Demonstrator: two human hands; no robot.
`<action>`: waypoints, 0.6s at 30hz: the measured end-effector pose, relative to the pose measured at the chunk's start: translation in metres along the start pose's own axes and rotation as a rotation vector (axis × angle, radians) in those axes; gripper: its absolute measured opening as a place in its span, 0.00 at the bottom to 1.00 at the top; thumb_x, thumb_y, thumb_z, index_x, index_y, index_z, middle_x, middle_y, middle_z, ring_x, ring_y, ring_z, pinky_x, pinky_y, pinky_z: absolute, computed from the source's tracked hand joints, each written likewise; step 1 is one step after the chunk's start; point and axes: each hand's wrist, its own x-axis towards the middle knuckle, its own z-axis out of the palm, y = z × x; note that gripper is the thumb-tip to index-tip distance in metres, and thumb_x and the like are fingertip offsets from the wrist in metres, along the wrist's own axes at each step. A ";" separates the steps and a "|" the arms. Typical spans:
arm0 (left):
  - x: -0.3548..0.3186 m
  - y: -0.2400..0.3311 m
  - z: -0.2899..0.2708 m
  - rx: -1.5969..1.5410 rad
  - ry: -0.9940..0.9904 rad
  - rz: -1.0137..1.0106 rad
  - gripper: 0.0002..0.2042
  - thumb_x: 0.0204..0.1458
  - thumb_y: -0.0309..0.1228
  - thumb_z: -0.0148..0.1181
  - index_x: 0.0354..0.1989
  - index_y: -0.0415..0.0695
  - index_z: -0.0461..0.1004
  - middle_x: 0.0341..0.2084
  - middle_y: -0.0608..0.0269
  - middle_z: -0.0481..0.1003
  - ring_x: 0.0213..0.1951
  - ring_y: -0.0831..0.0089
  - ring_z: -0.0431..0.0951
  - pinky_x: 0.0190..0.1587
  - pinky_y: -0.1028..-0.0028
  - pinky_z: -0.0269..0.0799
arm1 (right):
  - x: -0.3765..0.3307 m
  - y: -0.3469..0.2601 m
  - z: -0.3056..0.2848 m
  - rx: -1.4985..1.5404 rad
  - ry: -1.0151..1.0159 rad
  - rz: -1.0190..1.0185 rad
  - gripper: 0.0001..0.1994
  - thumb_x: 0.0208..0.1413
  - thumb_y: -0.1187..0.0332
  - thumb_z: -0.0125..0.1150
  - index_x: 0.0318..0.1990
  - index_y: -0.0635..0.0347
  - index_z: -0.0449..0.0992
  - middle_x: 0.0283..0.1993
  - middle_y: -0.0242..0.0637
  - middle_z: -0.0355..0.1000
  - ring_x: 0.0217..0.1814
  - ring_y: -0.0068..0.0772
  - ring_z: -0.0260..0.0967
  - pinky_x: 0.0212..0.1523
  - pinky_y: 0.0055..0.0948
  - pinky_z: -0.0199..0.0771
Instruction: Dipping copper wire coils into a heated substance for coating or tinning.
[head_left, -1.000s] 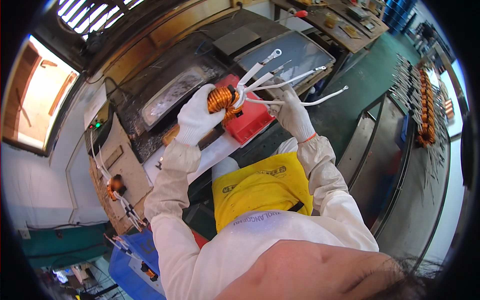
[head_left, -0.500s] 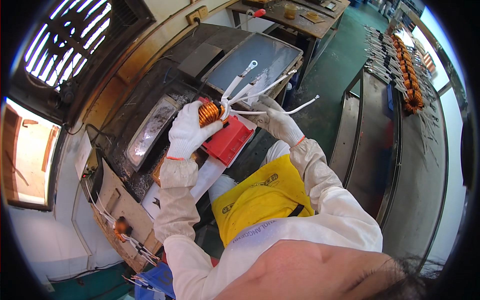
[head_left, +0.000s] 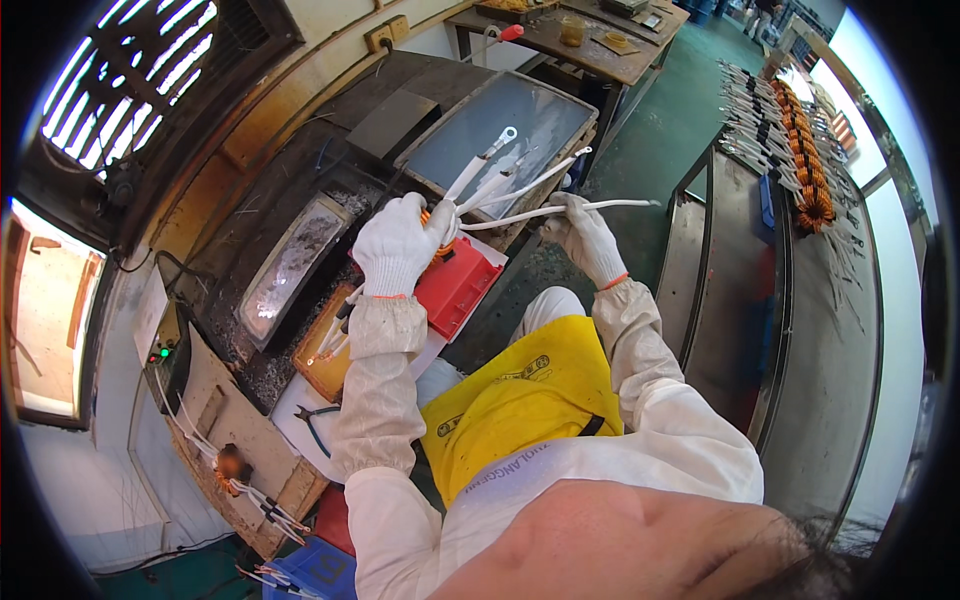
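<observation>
My left hand (head_left: 393,247), in a white knit glove, is closed around a copper-wound ring coil (head_left: 440,254) and hides most of it. Several white sleeved leads (head_left: 475,174) fan out from the coil, some tipped with metal terminals. One long white lead (head_left: 622,204) runs to the right through the fingers of my gloved right hand (head_left: 588,240), which pinch it partway along. Just below the coil stands a red plastic bin (head_left: 460,287).
A long metal trough (head_left: 293,268) lies on the dirty bench to the left. Near my left forearm are an amber tray (head_left: 318,372) and pliers (head_left: 317,425). Another coil (head_left: 234,468) sits lower left. A grey-topped tray (head_left: 500,130) is ahead; a rack with several coils (head_left: 812,200) is right.
My left hand has rolled over the coil, covering more of it. The right hand has moved slightly right, and the lead in it is straighter. The amber tray and pliers show more fully.
</observation>
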 end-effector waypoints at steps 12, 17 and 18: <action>-0.005 0.002 -0.006 -0.026 -0.046 -0.047 0.28 0.57 0.57 0.47 0.42 0.43 0.79 0.39 0.50 0.79 0.41 0.52 0.80 0.45 0.59 0.74 | -0.015 0.022 0.015 -0.287 -0.003 0.181 0.24 0.65 0.60 0.55 0.64 0.63 0.64 0.51 0.41 0.73 0.39 0.27 0.73 0.44 0.28 0.78; -0.003 0.001 0.000 -0.009 -0.008 -0.018 0.27 0.57 0.57 0.47 0.39 0.44 0.79 0.36 0.51 0.79 0.39 0.53 0.81 0.42 0.60 0.75 | 0.024 0.018 0.041 -0.038 0.001 0.046 0.24 0.64 0.67 0.56 0.65 0.63 0.61 0.57 0.43 0.69 0.48 0.32 0.72 0.48 0.28 0.77; -0.003 0.000 0.002 0.003 0.039 0.013 0.26 0.57 0.57 0.47 0.35 0.44 0.78 0.33 0.52 0.79 0.38 0.55 0.81 0.39 0.60 0.76 | 0.029 0.019 0.044 0.019 0.030 0.013 0.24 0.63 0.67 0.56 0.65 0.62 0.62 0.57 0.42 0.69 0.49 0.31 0.71 0.50 0.28 0.76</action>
